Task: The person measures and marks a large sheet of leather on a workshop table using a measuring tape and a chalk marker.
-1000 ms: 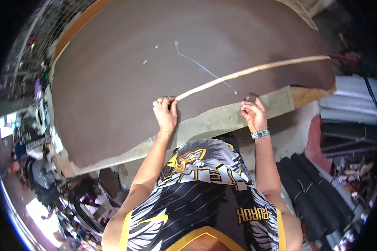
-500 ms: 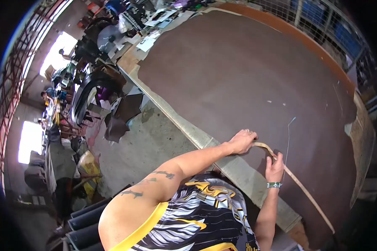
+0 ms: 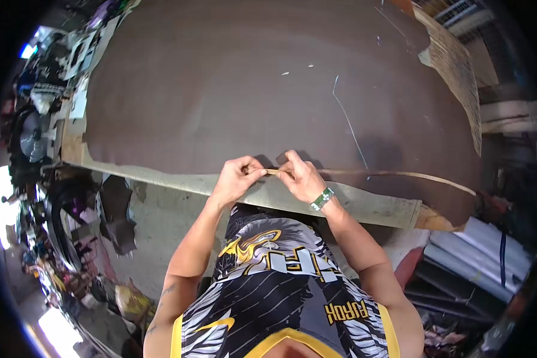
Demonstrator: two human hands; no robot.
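A long tan strip (image 3: 423, 175) runs over the brown leather sheet (image 3: 221, 89) from the right side to my hands near the sheet's front edge. My left hand (image 3: 238, 178) pinches the strip's end between thumb and fingers. Just to its right, my right hand (image 3: 301, 178), with a green band at the wrist, grips the same strip, and a short piece shows between the two hands. A small dark piece beside the right fingertips is too unclear to name. Beyond the right hand, a thin pale thread or line (image 3: 347, 116) lies on the leather.
The table's pale front edge (image 3: 185, 181) runs below the leather. Rolled sheets (image 3: 477, 256) lie at the lower right. Scraps and cluttered materials (image 3: 116, 209) fill the left side. Two small light bits (image 3: 286, 73) rest on the leather.
The view has turned, so the table now lies straight ahead. Both hands have come closer together on the strip, and less of it shows between them.
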